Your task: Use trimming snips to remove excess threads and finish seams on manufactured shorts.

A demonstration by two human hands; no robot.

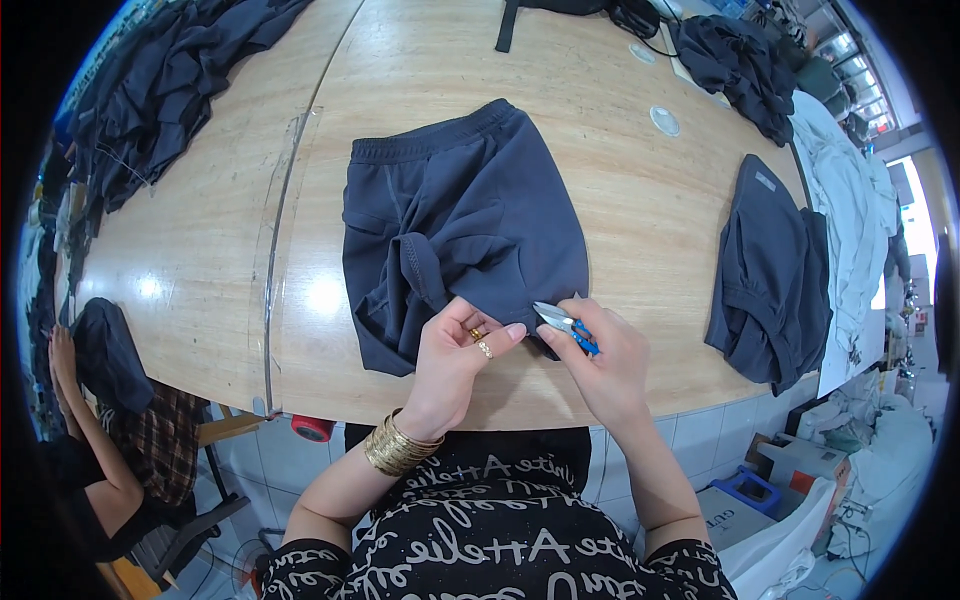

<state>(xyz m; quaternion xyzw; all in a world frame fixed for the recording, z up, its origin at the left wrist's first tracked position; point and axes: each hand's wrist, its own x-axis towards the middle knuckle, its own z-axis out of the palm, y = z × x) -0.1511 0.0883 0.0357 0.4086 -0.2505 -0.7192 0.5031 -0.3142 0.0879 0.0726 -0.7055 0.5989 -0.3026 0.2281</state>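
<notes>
A pair of dark navy shorts (pixel 460 200) with an elastic waistband lies on the wooden table, its waist at the far side. My left hand (pixel 462 350), with gold rings on its fingers, pinches the cloth at the near leg hem. Between the fingers of my right hand (pixel 605 355) are small thread snips (pixel 568 325) with blue handles. Their metal blades point left, at the hem just beside my left fingertips. Whether the blades touch a thread is too small to tell.
Folded dark garments (pixel 770 280) lie at the right, next to pale cloth (pixel 845 220). More dark clothes (pixel 165 90) are heaped at the far left, and another bundle (pixel 740 65) at the far right. A seam (pixel 285 200) divides the table (pixel 640 230). At left, another person's arm (pixel 100 440) shows.
</notes>
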